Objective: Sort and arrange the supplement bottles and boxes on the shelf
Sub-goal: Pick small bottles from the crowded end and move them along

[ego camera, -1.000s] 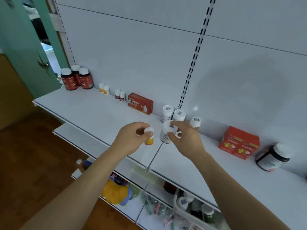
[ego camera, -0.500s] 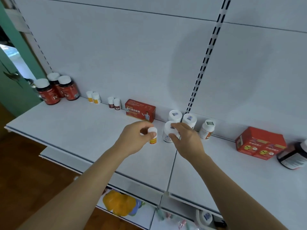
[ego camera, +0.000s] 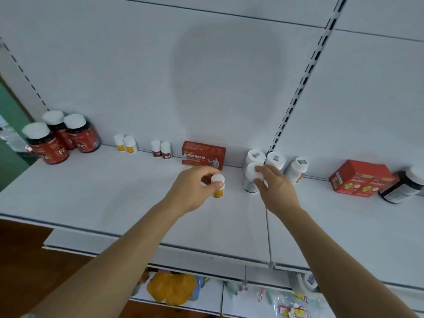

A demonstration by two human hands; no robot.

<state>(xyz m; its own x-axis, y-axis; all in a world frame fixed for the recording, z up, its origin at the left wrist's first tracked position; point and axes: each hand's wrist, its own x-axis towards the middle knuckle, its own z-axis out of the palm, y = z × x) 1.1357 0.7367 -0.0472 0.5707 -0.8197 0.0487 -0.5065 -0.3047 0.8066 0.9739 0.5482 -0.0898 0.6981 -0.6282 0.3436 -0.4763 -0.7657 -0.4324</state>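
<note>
In front of the red rectangular cardboard box (ego camera: pixel 203 154) on the white metal shelf (ego camera: pixel 96 193), as before, the small white-capped yellow-labelled bottle (ego camera: pixel 218 185) is pinched by the left hand (ego camera: pixel 195 187), while the larger white plastic bottle (ego camera: pixel 251 177), right of that box, is still gripped by the right hand (ego camera: pixel 276 188).

A pale white panelled back wall (ego camera: pixel 206 72) fills the upper part of the frame, crossed by thin horizontal seams and by two black-slotted metal uprights, one slanting down at the upper right (ego camera: pixel 305 79) and one at the far left (ego camera: pixel 25 76). At the left edge a strip of teal-green wall or door (ego camera: pixel 10 125) shows beside it, and brown wooden flooring (ego camera: pixel 29 246) lies in the lower left corner. The light is soft and even, with a broad faint shadow (ego camera: pixel 227 72) on the wall at centre.
</note>
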